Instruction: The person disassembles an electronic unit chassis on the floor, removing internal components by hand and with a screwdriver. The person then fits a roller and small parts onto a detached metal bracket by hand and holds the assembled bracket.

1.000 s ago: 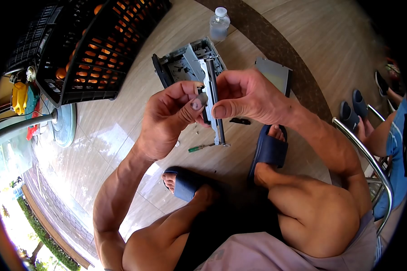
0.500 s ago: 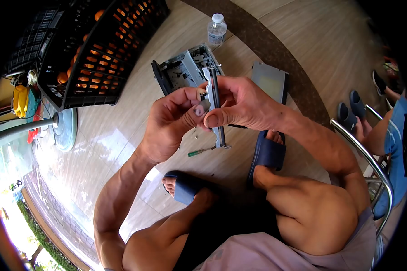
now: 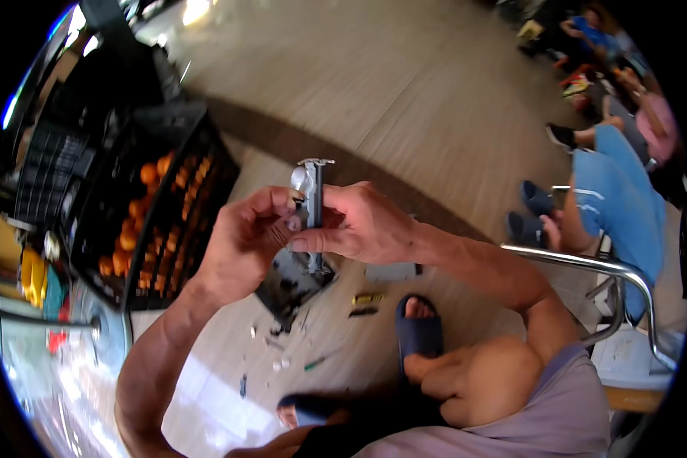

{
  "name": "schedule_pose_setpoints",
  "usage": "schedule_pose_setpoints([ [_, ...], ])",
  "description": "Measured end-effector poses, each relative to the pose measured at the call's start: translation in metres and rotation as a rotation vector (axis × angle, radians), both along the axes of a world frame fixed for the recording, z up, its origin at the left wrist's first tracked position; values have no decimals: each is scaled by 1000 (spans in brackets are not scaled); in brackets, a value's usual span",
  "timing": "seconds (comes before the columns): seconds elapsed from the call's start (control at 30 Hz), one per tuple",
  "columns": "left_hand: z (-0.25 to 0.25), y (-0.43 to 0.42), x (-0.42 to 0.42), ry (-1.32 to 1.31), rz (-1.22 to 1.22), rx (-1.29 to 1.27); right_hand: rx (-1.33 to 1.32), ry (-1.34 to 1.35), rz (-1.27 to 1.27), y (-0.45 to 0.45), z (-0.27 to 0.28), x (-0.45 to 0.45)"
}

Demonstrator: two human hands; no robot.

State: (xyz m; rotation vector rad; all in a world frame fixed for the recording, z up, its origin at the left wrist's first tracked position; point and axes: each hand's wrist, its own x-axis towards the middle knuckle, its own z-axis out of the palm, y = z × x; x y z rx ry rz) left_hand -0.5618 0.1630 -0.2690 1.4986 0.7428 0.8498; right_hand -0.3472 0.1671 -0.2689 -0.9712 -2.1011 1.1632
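Observation:
A narrow grey metal bracket with a dark rod along it (image 3: 315,202) is held upright in front of me. My right hand (image 3: 370,225) is closed on it from the right, thumb across its lower part. At its left side my left hand (image 3: 240,240) is closed, thumb and fingertips pinching at the bracket; any small part between them is hidden. Below the hands lies an opened device housing (image 3: 298,294), partly covered. A flat metal plate (image 3: 393,272) rests right of it. Nearby lie a green-handled screwdriver (image 3: 314,364), a yellow-handled tool (image 3: 368,298) and several small parts.
To the left stands a black plastic crate (image 3: 187,118) with oranges (image 3: 128,239) inside. A bottle (image 3: 298,177) shows behind the bracket. At right are a chair's metal tube frame (image 3: 580,262) and a seated person in blue clothing (image 3: 622,198). More people sit farther back.
The view has tilted up, bringing more floor and people into sight. Both hands still grip the bracket, which now stands more upright in view.

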Motion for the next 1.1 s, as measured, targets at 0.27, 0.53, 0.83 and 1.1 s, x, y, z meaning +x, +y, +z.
schedule_pose_setpoints([
  [0.27, 121, 108, 56, -18, -52, 467, 161, 147, -224, 57, 130, 38],
  [0.53, 109, 135, 72, -403, 137, 302, 534, -182, -603, 79, 167, 21],
  [0.83, 82, 131, 43, -338, -118, 213, 443, -115, -671, 31, 119, -12],
  [1.1, 104, 126, 47, -257, -8, 361, 630, -280, -827, 27, 120, -21],
])
